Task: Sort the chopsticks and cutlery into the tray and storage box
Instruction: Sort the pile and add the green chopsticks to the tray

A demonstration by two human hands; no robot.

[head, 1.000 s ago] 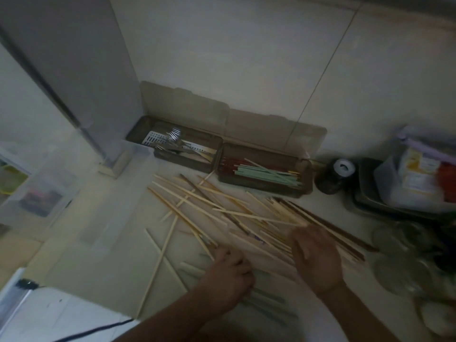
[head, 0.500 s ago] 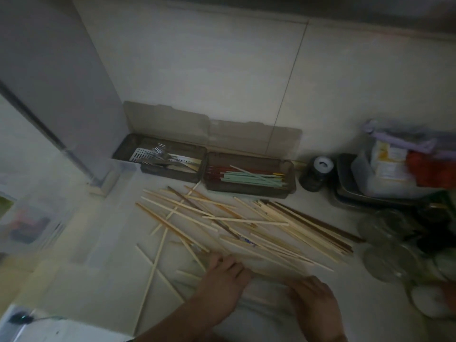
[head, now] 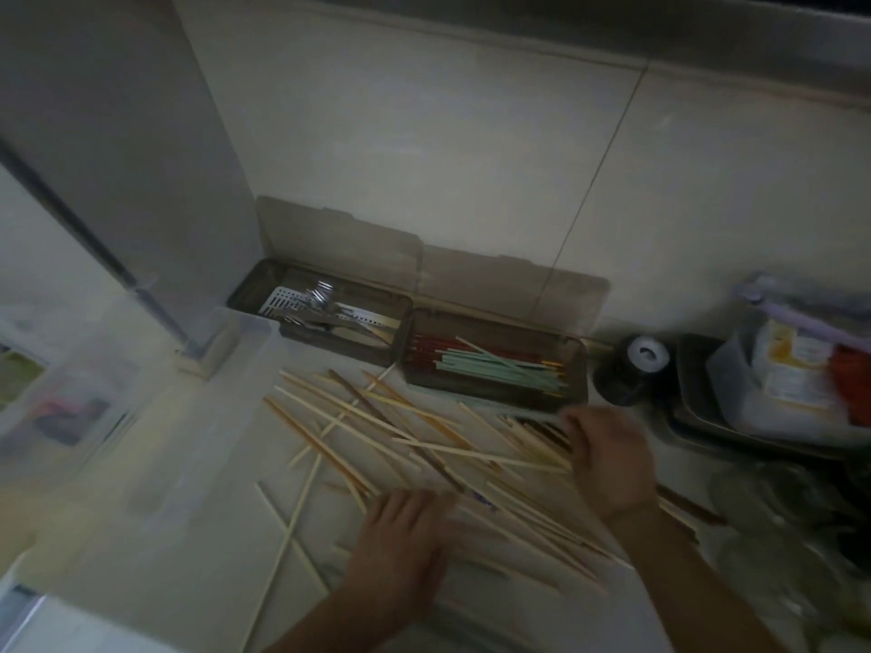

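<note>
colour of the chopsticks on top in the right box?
Pale mint green chopsticks, lying over dark red ones; head view.

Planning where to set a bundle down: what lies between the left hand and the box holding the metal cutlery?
Head view: loose wooden chopsticks criss-cross the counter between the left hand and the cutlery box.

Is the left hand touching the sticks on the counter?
Touching. The head view shows the left hand lying flat on the scattered wooden chopsticks, fingers spread over them with no gap showing.
</note>
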